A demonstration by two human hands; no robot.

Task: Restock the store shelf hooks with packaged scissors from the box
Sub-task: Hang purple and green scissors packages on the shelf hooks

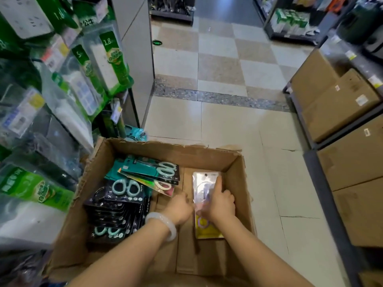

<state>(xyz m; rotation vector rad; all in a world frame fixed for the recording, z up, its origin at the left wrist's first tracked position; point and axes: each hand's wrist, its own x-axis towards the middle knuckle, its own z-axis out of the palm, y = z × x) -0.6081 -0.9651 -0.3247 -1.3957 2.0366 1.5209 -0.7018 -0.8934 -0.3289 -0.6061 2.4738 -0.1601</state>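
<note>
An open cardboard box [178, 150] stands on the floor in front of me. Its left half holds a stack of black-carded scissors packs [116, 206] with mint handles, and a few teal packs [153, 170] lie fanned on top. On the right of the box floor lies a stack of shiny packs [204, 181] with purple-handled scissors. Both hands are down in the box. My right hand [220, 204] grips this shiny stack, index finger stretched along its right edge. My left hand [179, 207], with a white bangle on the wrist, curls at the stack's left edge.
Shelf hooks with green-and-white packaged power strips [107, 59] hang on my left. A teal pack [135, 133] hangs low behind the box. Sealed cardboard cartons [335, 100] sit on racks at the right. The tiled aisle floor [223, 121] stretches ahead.
</note>
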